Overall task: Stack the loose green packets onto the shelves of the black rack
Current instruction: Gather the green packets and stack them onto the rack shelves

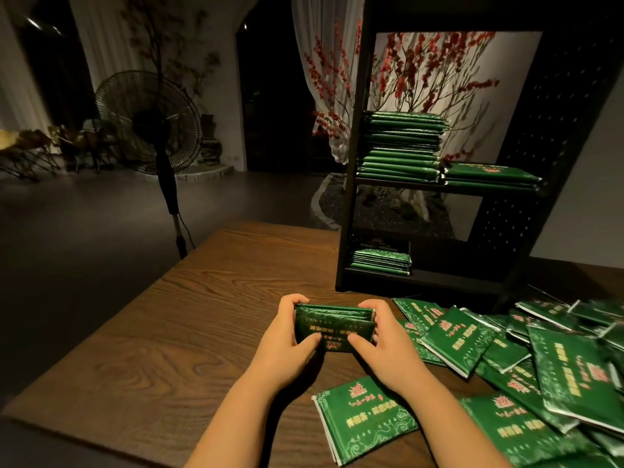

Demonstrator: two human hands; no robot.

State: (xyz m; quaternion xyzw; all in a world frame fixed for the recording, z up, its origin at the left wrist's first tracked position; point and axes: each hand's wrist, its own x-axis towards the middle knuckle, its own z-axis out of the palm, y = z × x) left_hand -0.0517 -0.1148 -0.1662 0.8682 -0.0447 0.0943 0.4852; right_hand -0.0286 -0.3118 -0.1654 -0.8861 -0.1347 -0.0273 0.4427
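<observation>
Both hands hold a small bundle of green packets (332,324) upright on its edge on the wooden table (189,319). My left hand (288,339) grips its left end, my right hand (378,339) its right end, thumbs on the near face. The black rack (351,163) stands behind, at the table's right. Its middle shelf bears a tall stack of packets (400,146) and a low stack (489,177) beside it. The bottom shelf has a short stack (380,261). Several loose packets (540,352) lie in a heap at the right, and one packet (363,420) lies near my right forearm.
A standing fan (148,123) is on the floor beyond the table's far left edge. Red-blossom branches (435,69) and a white curtain (320,79) show behind the rack. The table's left edge drops to a dark floor.
</observation>
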